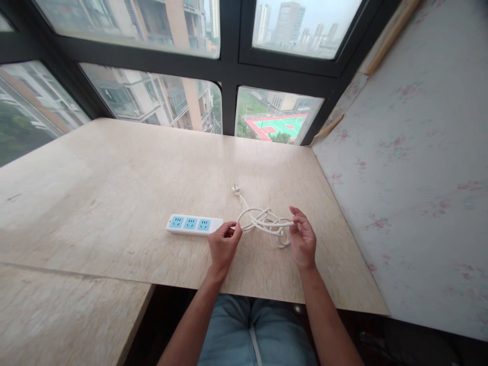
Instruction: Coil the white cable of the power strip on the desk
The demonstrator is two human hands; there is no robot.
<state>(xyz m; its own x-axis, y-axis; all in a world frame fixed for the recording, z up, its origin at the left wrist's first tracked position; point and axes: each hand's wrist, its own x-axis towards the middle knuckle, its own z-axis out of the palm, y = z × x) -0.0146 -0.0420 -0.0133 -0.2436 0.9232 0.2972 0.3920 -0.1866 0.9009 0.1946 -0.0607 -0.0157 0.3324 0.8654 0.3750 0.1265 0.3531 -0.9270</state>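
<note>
A white power strip [193, 224] with blue sockets lies on the beige stone table [114, 193]. Its white cord [267, 222] is bunched in loose loops to the right, and the plug [236, 189] rests on the table just beyond the loops. My left hand [224, 246] pinches the cord where it leaves the strip. My right hand [303, 238] pinches the right side of the loops with thumb and fingers.
Large dark-framed windows [229, 76] run along the far edge of the table. A floral papered wall [412, 168] closes the right side. A lower ledge [57, 320] of the same stone sits at the front left. My knees in jeans [251, 330] are under the table's near edge.
</note>
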